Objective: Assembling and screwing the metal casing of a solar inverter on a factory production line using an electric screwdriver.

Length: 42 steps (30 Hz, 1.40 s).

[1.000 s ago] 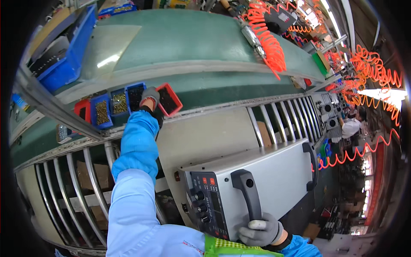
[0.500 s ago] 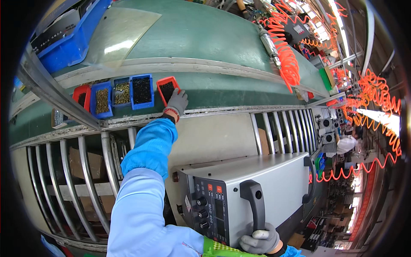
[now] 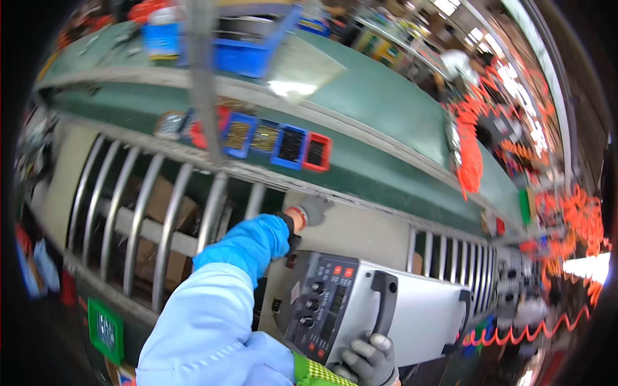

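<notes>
The left hand, in a grey glove with a red-banded cuff, sits at the centre of the frame at the end of a blue sleeve. Its fingers are curled loosely together; whether anything is pinched between them cannot be told. The hand hovers over a pale panel just above the grey machine and below the row of parts bins, well apart from them.

The right hand, also grey-gloved, is at the lower centre edge. Its fingers are closed against the near lower end of the grey machine, just below the black handle. The machine lies at lower centre to lower right, with its dark control panel of knobs and red buttons facing left.

The small bins, blue and red and filled with small hardware, stand in a row at upper centre along the edge of the green conveyor. Metal rollers fill the left of the frame. Orange coiled hoses hang at the upper right.
</notes>
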Available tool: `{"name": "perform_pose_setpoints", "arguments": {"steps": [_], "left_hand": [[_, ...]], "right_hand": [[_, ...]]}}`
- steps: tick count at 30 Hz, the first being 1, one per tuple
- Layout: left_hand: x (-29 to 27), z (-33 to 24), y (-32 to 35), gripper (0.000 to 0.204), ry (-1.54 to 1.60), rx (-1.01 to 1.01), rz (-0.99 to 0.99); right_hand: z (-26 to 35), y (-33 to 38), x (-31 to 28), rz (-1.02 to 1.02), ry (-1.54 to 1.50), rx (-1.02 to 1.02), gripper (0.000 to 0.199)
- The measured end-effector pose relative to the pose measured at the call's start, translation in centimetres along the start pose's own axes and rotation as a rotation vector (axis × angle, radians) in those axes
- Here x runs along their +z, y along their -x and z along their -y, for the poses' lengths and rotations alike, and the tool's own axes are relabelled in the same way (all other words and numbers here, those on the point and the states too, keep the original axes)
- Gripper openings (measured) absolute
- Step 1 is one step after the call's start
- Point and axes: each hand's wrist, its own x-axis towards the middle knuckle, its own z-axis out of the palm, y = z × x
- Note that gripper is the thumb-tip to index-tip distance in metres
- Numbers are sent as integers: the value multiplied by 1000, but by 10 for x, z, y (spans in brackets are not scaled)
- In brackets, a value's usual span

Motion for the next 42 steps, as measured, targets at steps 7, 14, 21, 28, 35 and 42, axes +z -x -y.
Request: {"name": "perform_pose_setpoints", "arguments": {"steps": [7,14,21,28,35,42], "left_hand": [[27,-36,200,40,430,-539,-395],[46,-152,344,45,416,-668,-211],[193,-244,472,43,400,-981,-431],[295,-372,550,51,469,-1157,-258],[315,-411,650,61,628,-1632,-409],[297,-436,746,64,402,-2167,-887]], "right_hand": [[9,21,4,18,58,-68,35],[12,63,-19,45,141,-200,69],[-46,141,-47,6,-15,-223,70],[-63,163,-50,166,157,-253,78],[-62,168,-48,127,115,-266,75],[-29,137,-25,189,136,-85,96]]}}
